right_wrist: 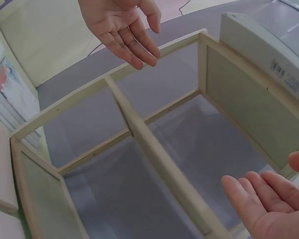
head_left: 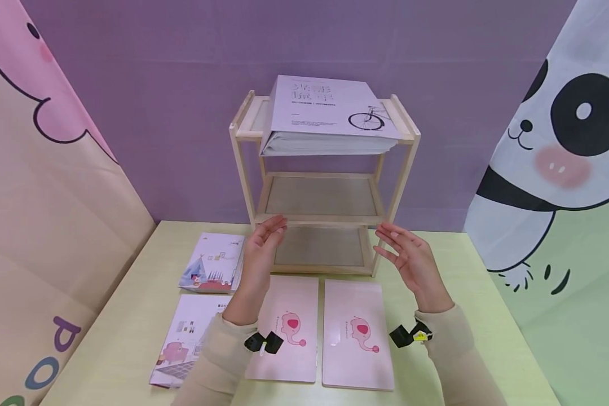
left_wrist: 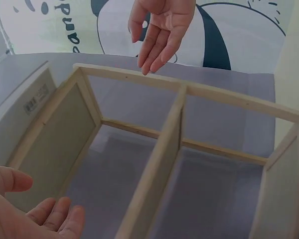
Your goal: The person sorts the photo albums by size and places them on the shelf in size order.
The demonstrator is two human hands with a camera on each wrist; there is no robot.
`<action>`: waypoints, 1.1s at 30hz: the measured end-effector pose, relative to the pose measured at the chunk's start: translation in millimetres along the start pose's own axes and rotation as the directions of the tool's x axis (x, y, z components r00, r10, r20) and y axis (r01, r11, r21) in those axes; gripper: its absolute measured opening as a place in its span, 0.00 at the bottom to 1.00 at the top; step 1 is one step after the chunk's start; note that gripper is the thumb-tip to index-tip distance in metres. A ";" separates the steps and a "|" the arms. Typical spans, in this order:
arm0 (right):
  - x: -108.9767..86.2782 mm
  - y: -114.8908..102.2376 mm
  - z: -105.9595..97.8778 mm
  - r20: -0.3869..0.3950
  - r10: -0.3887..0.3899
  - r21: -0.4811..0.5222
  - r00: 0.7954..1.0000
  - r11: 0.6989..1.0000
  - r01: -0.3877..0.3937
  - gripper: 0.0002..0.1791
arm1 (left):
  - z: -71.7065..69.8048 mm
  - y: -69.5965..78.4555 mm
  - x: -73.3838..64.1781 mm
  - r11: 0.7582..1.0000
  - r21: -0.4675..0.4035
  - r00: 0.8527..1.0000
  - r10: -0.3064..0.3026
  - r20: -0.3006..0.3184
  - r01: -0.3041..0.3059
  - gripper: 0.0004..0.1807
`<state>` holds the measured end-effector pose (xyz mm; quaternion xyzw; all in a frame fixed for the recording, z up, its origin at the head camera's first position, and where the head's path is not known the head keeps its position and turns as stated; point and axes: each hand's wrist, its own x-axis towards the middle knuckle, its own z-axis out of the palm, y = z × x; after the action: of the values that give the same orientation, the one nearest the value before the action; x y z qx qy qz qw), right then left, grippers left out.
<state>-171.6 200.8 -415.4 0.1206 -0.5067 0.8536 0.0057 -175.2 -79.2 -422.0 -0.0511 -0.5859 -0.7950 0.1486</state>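
Observation:
My left hand (head_left: pixel 265 248) is raised in front of the wooden shelf's left side, its fingers relaxed with nothing in them. Opposite it, my right hand (head_left: pixel 411 262) hovers by the right side, fingers loosely extended and empty. Between and behind them stands the three-tier wooden shelf (head_left: pixel 321 219). On its top tier lies a thick white book (head_left: pixel 330 107) with a bicycle on the cover, its front edge overhanging the tier. The middle tier (head_left: pixel 321 196) and the lower tier (head_left: pixel 320 246) are bare. Both wrist views show the hands facing each other across the shelf's front.
Two pink notebooks (head_left: pixel 291 349) (head_left: pixel 357 349) with elephant drawings lie side by side before the shelf. To the left are a stack of books with a tent cover (head_left: pixel 215 262) and another stack with a pink cover drawing (head_left: pixel 185 338). A purple cloth (head_left: pixel 193 113) hangs behind.

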 end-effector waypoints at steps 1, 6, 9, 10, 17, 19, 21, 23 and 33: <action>-1.3 2.9 -1.4 0.002 0.010 -0.003 1.000 1.000 -0.010 0.19 | 0.2 -3.1 -1.1 1.000 -0.002 1.000 -0.007 0.000 0.007 0.17; -8.9 15.5 -9.5 0.007 0.049 -0.012 0.999 0.999 -0.049 0.18 | 2.2 -15.9 -6.9 1.000 0.008 0.999 -0.021 0.025 0.021 0.17; -13.5 22.0 -14.2 0.004 0.069 -0.034 0.998 0.997 -0.069 0.18 | 3.2 -21.0 -9.8 0.999 0.023 0.999 -0.027 0.035 0.026 0.17; -14.9 24.3 -15.8 0.000 0.075 -0.043 0.997 0.996 -0.075 0.18 | 3.2 -22.6 -10.7 0.999 0.025 0.999 -0.031 0.037 0.030 0.18; -23.1 39.7 -25.7 -0.058 0.115 -0.078 0.992 0.990 -0.120 0.14 | 0.4 -34.7 -17.7 0.994 0.087 0.997 -0.063 0.053 0.059 0.18; -25.8 43.7 -28.0 -0.075 0.129 -0.084 0.989 0.987 -0.135 0.14 | -0.1 -38.1 -19.8 0.993 0.097 0.995 -0.076 0.061 0.070 0.18; -28.3 47.7 -30.2 -0.088 0.141 -0.094 0.986 0.984 -0.149 0.14 | -1.0 -41.4 -21.9 0.991 0.110 0.994 -0.086 0.067 0.079 0.19; -30.8 51.4 -32.0 -0.108 0.155 -0.108 0.982 0.980 -0.167 0.14 | -1.9 -44.3 -23.7 0.989 0.114 0.992 -0.102 0.070 0.094 0.19; -38.4 68.3 -41.7 -0.214 0.217 -0.148 0.952 0.956 -0.252 0.19 | -7.4 -61.9 -32.8 0.981 0.131 0.987 -0.149 0.059 0.140 0.20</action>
<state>-151.7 208.0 -501.6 -0.0260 -0.5870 0.8084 -0.0358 -161.7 -63.7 -489.4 -0.0261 -0.6420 -0.7628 0.0731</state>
